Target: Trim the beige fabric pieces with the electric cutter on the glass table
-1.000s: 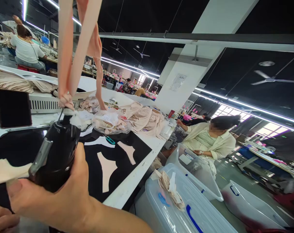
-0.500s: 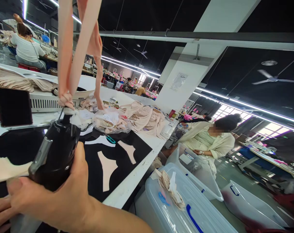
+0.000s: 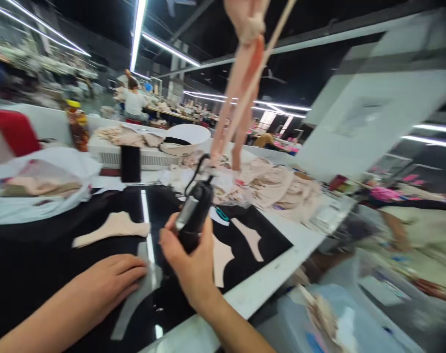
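Observation:
My right hand (image 3: 193,264) is wrapped round a black hand-held tool (image 3: 195,211) with a silver lever on its side. Knotted pink fabric strips (image 3: 239,93) run up from the tool's cord end. On the black work surface (image 3: 72,284), my left hand (image 3: 116,274) lies flat with its fingers stretched out, at the edge of a curved translucent grey piece (image 3: 129,314). Behind that hand lies a beige cut fabric piece (image 3: 112,229). Two more beige cut pieces lie to the right of the tool, one of them (image 3: 222,260) partly behind my right hand.
At the back are a phone (image 3: 130,164), a white vented unit (image 3: 109,156) and heaped beige garments (image 3: 274,181). A white plastic bag (image 3: 39,196) with fabric lies left. Beyond the table's right edge are clear plastic bins (image 3: 304,318) and a seated person's sleeve (image 3: 425,235).
The view has swung left and back. My right hand and the tool now appear farther off, near the middle. My left hand has come fully into view, flat on the work surface.

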`<action>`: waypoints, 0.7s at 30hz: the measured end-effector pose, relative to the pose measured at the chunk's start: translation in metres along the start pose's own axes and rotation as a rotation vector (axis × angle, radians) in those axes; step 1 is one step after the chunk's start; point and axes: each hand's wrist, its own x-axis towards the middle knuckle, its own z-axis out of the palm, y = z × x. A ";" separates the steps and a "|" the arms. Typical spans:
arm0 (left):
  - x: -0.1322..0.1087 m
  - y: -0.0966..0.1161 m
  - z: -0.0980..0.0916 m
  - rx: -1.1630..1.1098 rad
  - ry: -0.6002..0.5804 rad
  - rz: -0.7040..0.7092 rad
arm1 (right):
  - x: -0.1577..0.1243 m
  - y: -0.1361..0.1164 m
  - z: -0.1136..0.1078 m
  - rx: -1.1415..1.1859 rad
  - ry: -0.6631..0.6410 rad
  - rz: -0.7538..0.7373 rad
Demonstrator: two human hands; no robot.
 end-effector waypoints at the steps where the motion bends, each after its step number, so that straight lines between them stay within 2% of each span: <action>1: -0.002 0.002 -0.007 0.022 -0.108 -0.001 | 0.001 0.004 -0.003 -0.014 0.021 -0.020; 4: 0.000 0.011 -0.019 0.029 -0.238 -0.069 | 0.004 0.018 -0.009 -0.014 0.037 -0.084; 9: 0.005 0.024 -0.019 -0.124 -0.278 -0.109 | 0.002 0.024 -0.016 0.080 0.026 -0.135; 15: 0.004 0.011 -0.023 -0.334 -0.339 -0.033 | -0.003 0.026 -0.015 0.130 0.002 -0.106; 21: 0.002 0.002 -0.022 -0.382 -0.404 -0.009 | -0.008 0.034 -0.008 0.099 0.007 -0.119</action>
